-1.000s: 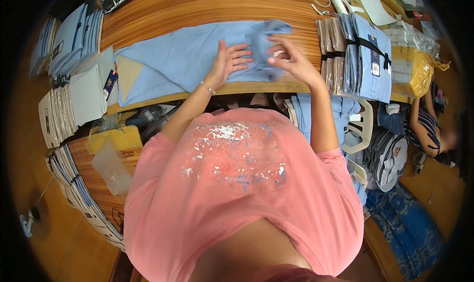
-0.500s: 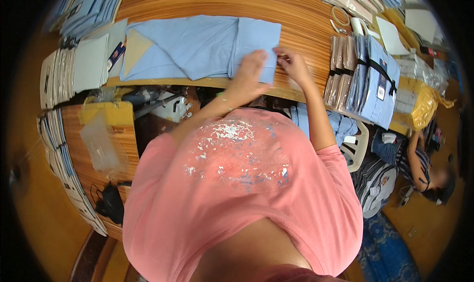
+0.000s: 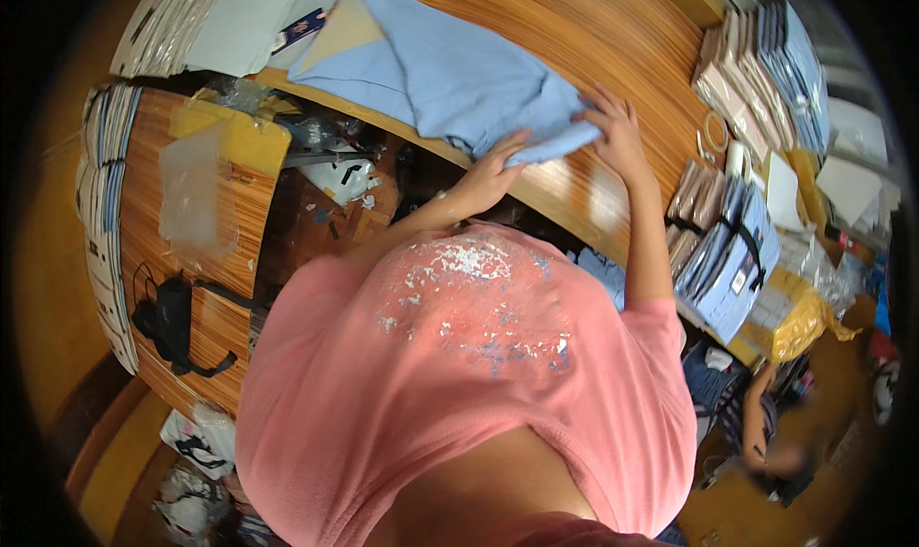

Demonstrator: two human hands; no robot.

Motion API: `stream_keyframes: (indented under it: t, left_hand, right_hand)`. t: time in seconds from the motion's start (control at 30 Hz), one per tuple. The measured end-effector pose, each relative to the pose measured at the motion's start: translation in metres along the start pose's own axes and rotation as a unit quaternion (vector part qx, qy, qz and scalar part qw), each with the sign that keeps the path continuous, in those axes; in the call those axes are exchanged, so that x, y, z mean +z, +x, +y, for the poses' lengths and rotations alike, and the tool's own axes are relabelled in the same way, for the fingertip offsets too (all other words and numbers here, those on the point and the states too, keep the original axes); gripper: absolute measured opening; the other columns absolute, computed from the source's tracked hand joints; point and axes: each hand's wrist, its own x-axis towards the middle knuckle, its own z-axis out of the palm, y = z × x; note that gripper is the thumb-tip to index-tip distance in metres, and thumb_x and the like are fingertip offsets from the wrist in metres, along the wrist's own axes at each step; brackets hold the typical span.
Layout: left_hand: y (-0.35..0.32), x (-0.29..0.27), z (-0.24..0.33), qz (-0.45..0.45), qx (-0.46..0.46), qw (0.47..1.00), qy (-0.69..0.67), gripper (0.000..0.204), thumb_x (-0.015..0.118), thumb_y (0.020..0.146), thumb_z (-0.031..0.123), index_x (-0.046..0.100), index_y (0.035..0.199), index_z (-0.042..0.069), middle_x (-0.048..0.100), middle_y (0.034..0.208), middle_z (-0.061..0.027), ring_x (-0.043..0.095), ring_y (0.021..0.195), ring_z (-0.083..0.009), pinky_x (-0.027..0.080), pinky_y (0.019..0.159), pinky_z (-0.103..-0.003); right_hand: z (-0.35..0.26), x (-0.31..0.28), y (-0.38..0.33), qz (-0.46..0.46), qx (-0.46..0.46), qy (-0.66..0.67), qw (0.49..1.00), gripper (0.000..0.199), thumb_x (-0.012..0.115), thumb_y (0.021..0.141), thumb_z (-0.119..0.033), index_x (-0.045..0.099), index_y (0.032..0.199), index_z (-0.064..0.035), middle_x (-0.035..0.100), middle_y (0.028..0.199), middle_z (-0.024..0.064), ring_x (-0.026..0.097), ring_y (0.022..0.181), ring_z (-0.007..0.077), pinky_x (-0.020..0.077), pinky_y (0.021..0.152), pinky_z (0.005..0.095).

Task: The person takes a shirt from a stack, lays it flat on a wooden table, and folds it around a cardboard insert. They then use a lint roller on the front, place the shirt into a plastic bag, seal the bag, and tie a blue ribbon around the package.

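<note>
A light blue folded garment (image 3: 469, 68), apparently a shirt, lies across the striped wooden table, its right end bunched and lifted. At its far left corner a tan triangular piece (image 3: 347, 32) shows. My left hand (image 3: 490, 176) grips the near edge of the cloth close to the right end, thumb below and fingers over it. The corner of that end is in my right hand (image 3: 620, 137), pinched between thumb and fingers, with the other fingers raised. The folded layers underneath are hidden.
Bagged folded garments (image 3: 163, 25) stand at the far left, near a dark printed tag (image 3: 299, 30). Strapped blue garment packs (image 3: 732, 260) sit at the right. A black bag (image 3: 174, 322) and clear plastic sleeve (image 3: 196, 193) lie on the left table. A person (image 3: 761, 413) is at lower right.
The view has turned, so the table appears tilted. The garment's right end, flat before, is now lifted and bunched. My right hand has come onto its corner; my left hand now grips its near edge.
</note>
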Motion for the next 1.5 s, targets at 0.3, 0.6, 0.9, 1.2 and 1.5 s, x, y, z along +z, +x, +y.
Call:
stream_keyframes:
  t: [0.3,0.6,0.9,1.2,1.5]
  left_hand:
    - [-0.014,-0.169,0.028,0.162,-0.185,0.82,-0.516,0.036,0.043,0.094,0.021,0.044,0.121,-0.002,0.052,0.121,-0.0117,0.051,0.111,-0.0195,0.04,0.097,-0.036]
    - [0.016,-0.27,-0.095,0.269,-0.16,0.948,-0.054,0.039,0.053,0.083,0.008,0.046,0.121,0.0,0.061,0.099,-0.0095,0.059,0.09,-0.0144,0.048,0.076,-0.029]
    - [0.032,-0.267,-0.086,0.338,-0.112,0.914,0.192,0.016,0.053,0.081,0.006,0.06,0.095,0.001,0.061,0.084,-0.0211,0.059,0.078,-0.0377,0.047,0.068,-0.041]
    - [0.04,-0.281,-0.116,0.286,-0.146,0.943,0.085,0.016,0.052,0.084,0.01,0.059,0.096,0.001,0.062,0.076,-0.0199,0.062,0.067,-0.0306,0.049,0.06,-0.035]
    - [0.044,-0.288,-0.106,0.238,-0.19,0.951,-0.054,0.016,0.05,0.089,0.011,0.057,0.092,-0.003,0.063,0.073,-0.0092,0.062,0.06,-0.0142,0.051,0.053,-0.026]
  right_hand:
    - [-0.062,-0.038,0.17,-0.129,-0.097,0.364,0.917,0.024,0.066,0.076,-0.016,0.062,0.095,-0.0017,0.063,0.08,0.0067,0.056,0.068,0.0176,0.045,0.064,0.0302]
    - [-0.03,0.095,0.249,-0.167,0.214,0.49,0.828,0.021,0.07,0.078,-0.024,0.06,0.083,-0.006,0.058,0.068,0.0,0.052,0.056,0.0077,0.04,0.049,0.0193]
    - [-0.055,0.072,0.261,-0.201,0.362,0.612,0.674,0.018,0.068,0.078,-0.026,0.06,0.076,-0.0093,0.059,0.072,-0.0019,0.052,0.058,0.0061,0.0385,0.047,0.0195]
    - [-0.057,0.09,0.258,0.015,0.159,0.508,0.846,0.019,0.066,0.077,-0.018,0.067,0.088,-0.0017,0.062,0.078,0.0033,0.054,0.061,0.0115,0.0441,0.056,0.0231]
    - [-0.064,0.099,0.269,-0.033,0.288,0.607,0.74,0.017,0.065,0.077,-0.01,0.067,0.089,0.0014,0.064,0.078,0.0076,0.058,0.063,0.0136,0.0479,0.059,0.0256]
